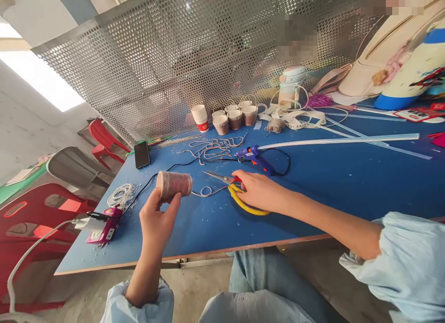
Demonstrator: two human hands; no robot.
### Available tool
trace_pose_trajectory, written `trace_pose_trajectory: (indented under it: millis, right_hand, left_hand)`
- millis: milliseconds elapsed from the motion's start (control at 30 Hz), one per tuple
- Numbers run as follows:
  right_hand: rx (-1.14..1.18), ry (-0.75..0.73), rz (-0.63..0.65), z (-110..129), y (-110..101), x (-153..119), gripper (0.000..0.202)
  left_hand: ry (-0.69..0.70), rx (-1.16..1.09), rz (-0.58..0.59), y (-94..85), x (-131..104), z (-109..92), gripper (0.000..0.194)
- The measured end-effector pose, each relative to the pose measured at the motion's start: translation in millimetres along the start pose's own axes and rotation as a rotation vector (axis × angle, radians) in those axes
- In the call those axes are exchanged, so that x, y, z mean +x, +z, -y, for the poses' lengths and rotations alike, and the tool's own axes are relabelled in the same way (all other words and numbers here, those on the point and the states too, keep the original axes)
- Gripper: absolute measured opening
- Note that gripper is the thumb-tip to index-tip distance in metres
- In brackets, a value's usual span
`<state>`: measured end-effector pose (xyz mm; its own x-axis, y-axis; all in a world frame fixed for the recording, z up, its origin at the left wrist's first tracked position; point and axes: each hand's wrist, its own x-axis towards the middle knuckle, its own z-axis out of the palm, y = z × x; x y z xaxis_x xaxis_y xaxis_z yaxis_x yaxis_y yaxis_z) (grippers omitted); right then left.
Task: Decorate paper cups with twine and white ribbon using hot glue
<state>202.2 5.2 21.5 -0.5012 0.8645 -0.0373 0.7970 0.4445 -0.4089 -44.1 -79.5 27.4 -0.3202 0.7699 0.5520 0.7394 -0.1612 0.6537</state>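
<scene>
— Three chairs (41, 207) stand left of the blue worktop (375, 188), and a mesh screen (139, 72) rises behind. What comes first along it?

— One power strip (111, 218) near the left edge, probably so its leads clear the middle. Just beyond it is one white coil (120, 195); farther back, one phone (142, 155).

— And the left hand (158, 216)?

— Its grip is closed on one cup (174, 186), wound with cord and held sideways above the worktop, I'd guess to leave the wound side exposed. One strand (218, 191) trails rightward from it.

— Why is the stack (199, 114) at the back?

— Likely to free the front: one stack of plain cups, nested too closely to count. Right of it, wrapped cups (235, 120): three in front, more rims behind, total unclear.

— The right hand (259, 189)?

— Gripping one pair of scissors (225, 179), blades pointing left towards the cup, perhaps to be handy. Whether it also pinches the strand, I cannot tell.

— Beyond that?

— One glue gun (251, 151) with one long stick (340, 141) in its back, one ball (276, 125) of cord, one bottle (291, 84), then loose sticks (413, 151), crossing, so hard to count.
</scene>
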Motion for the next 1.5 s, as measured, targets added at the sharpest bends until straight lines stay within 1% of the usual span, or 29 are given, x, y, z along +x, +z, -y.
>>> trace_pose_trajectory:
  millis: [33, 67, 133, 233, 367, 467, 533, 600, 633, 700, 733, 800, 833, 867, 900, 967, 1033, 1067, 1133, 1233, 1367, 1467, 1500]
  right_hand:
    - [-0.128, -0.009, -0.002, -3, 1, 3, 0.032]
    - [-0.205, -0.014, 0.011, -4, 2, 5, 0.033]
    - [-0.257, -0.024, 0.038, -3, 2, 7, 0.034]
    - [-0.363, -0.027, 0.091, 1, -2, 7, 0.036]
    - [-0.462, -0.059, 0.168, 2, -13, 11, 0.027]
    - [-0.367, -0.115, 0.179, -1, -25, 11, 0.021]
    - [-0.258, -0.105, 0.165, -5, -35, 6, 0.023]
    - [-0.177, -0.013, 0.156, -15, -43, -2, 0.026]
    - [-0.162, 0.056, 0.161, -22, -47, -7, 0.029]
    - [-0.171, 0.197, 0.164, -40, -53, -15, 0.037]
    - [-0.2, 0.263, 0.142, -51, -54, -16, 0.04]
    - [-0.246, 0.373, 0.026, -71, -56, -14, 0.042]
    - [-0.224, 0.395, -0.033, -80, -56, -10, 0.043]
    - [-0.173, 0.391, -0.073, -87, -55, -4, 0.044]
    - [-0.097, 0.366, -0.076, -92, -54, 3, 0.045]
    - [0.065, 0.248, -0.021, -98, -49, 20, 0.044]
    - [0.192, 0.145, -0.012, -98, -42, 35, 0.038]
    - [0.234, 0.13, -0.036, -97, -38, 42, 0.034]
    - [0.273, 0.161, -0.097, -95, -30, 53, 0.031]
    - [0.261, 0.214, -0.151, -92, -18, 61, 0.024]
    - [0.263, 0.214, -0.242, -82, -9, 56, 0.016]
    - [0.295, 0.153, -0.34, -64, -8, 39, 0.019]
    - [0.32, 0.117, -0.348, -56, -9, 32, 0.021]
  left_hand:
    - [-0.053, -0.085, 0.015, -1.1, 3, 1, 0.012]
    - [-0.093, -0.169, 0.03, -1.6, 5, 2, 0.015]
    - [-0.143, -0.312, 0.065, -1.0, 10, 6, 0.02]
    - [-0.174, -0.442, 0.129, 2.3, 18, 11, 0.021]
    - [-0.213, -0.598, 0.224, 7.0, 28, 12, 0.025]
    - [-0.265, -0.682, 0.315, 8.9, 36, 12, 0.024]
    - [-0.28, -0.71, 0.382, 9.3, 41, 14, 0.022]
    - [-0.281, -0.72, 0.431, 9.6, 46, 18, 0.022]
    - [-0.277, -0.721, 0.448, 9.8, 48, 20, 0.022]
    - [-0.264, -0.718, 0.473, 10.9, 53, 23, 0.024]
    - [-0.254, -0.714, 0.486, 11.8, 55, 24, 0.024]
    - [-0.226, -0.702, 0.519, 14.3, 60, 24, 0.024]
    - [-0.211, -0.696, 0.529, 15.8, 62, 23, 0.023]
    - [-0.197, -0.689, 0.537, 17.4, 63, 21, 0.022]
    - [-0.183, -0.682, 0.541, 19.0, 65, 19, 0.021]
    - [-0.152, -0.654, 0.544, 21.8, 67, 15, 0.02]
    - [-0.121, -0.609, 0.547, 24.1, 69, 12, 0.019]
    - [-0.108, -0.588, 0.546, 25.3, 69, 12, 0.019]
    - [-0.097, -0.56, 0.537, 27.8, 68, 14, 0.017]
    - [-0.114, -0.56, 0.52, 32.8, 67, 22, 0.016]
    - [-0.159, -0.55, 0.517, 38.4, 63, 33, 0.023]
    - [-0.167, -0.523, 0.495, 39.8, 61, 39, 0.026]
    - [-0.161, -0.51, 0.481, 39.9, 60, 40, 0.026]
